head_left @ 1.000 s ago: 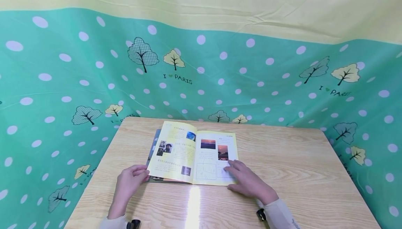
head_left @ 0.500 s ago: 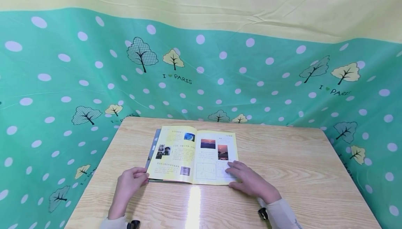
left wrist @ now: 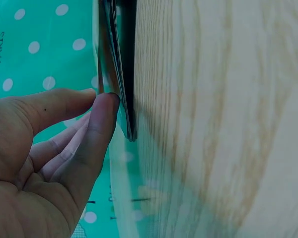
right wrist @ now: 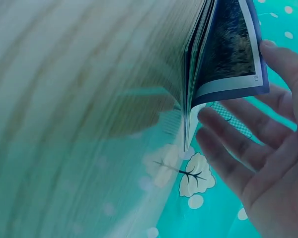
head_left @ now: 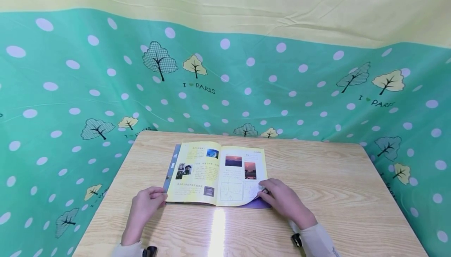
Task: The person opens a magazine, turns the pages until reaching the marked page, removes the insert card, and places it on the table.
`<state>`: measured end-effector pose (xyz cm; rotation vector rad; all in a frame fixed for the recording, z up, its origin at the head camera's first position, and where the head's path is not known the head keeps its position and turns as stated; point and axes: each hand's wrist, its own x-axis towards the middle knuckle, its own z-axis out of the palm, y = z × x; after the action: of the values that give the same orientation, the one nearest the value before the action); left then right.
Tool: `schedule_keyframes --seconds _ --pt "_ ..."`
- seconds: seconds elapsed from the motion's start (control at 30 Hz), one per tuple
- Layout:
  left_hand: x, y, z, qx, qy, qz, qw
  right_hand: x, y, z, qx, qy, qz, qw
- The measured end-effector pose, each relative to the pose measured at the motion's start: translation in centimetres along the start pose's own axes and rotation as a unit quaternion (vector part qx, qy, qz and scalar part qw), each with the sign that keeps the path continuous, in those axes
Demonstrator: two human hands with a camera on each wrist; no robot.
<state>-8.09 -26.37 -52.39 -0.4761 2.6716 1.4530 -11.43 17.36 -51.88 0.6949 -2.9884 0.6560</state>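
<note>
An open book (head_left: pixel 201 174) with yellow-edged pages lies on the table, photos on both pages. At its lower left corner my left hand (head_left: pixel 147 206) pinches the edge of the left page between thumb and index finger; in the left wrist view the left hand (left wrist: pixel 54 153) has that thin edge at its fingertips. At the lower right corner my right hand (head_left: pixel 283 202) holds the raised corner of the right page (head_left: pixel 234 171), baring a purple page (head_left: pixel 260 203) beneath. In the right wrist view the lifted page (right wrist: pixel 228 54) shows its underside photo, the right hand's thumb (right wrist: pixel 283 62) at its edge.
The light wooden table (head_left: pixel 327 186) extends to both sides of the book, with a bright glare streak (head_left: pixel 216 229) in front. A green and yellow curtain (head_left: pixel 225 73) with dots and trees hangs behind and at both sides.
The left page has settled flatter under my left hand. My right hand, earlier lying on the right page, has drawn slightly right and raised that page's lower corner.
</note>
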Motion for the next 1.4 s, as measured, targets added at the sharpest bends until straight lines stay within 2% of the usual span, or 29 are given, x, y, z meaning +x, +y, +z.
schedule_keyframes --seconds 0.17,0.33,0.5,0.67,0.8,0.9,1.03,1.2,1.4 --pt "0.2 0.1 -0.1 0.02 0.005 0.004 0.9998 0.2 0.2 0.0 -0.017 0.041 0.037 0.998" --pt "0.3 0.5 0.0 0.029 0.004 0.003 0.9996 0.3 0.4 -0.1 0.002 0.046 0.065 0.997" --pt "0.4 1.0 0.2 0.043 0.01 0.02 0.9988 0.5 0.1 0.0 0.031 0.068 0.057 0.996" --pt "0.6 2.0 1.0 0.026 0.009 0.044 0.9986 0.7 -0.4 0.1 0.047 0.121 0.027 0.991" --pt "0.7 3.0 2.1 0.0 -0.001 0.071 0.9975 1.1 -1.1 0.0 0.079 0.141 0.006 0.987" --pt "0.8 3.9 3.1 -0.016 -0.012 0.09 0.9958 1.3 -1.5 0.1 0.104 0.15 -0.025 0.983" --pt "1.0 5.4 4.4 -0.036 -0.024 0.11 0.993 1.8 -1.9 0.3 0.111 0.169 -0.074 0.977" --pt "1.2 7.3 5.9 -0.067 -0.046 0.14 0.9869 2.2 -2.4 0.4 0.121 0.167 -0.113 0.972" --pt "1.3 8.9 7.9 -0.116 -0.1 0.155 0.976 2.7 -3.1 0.8 0.132 0.145 -0.163 0.967"
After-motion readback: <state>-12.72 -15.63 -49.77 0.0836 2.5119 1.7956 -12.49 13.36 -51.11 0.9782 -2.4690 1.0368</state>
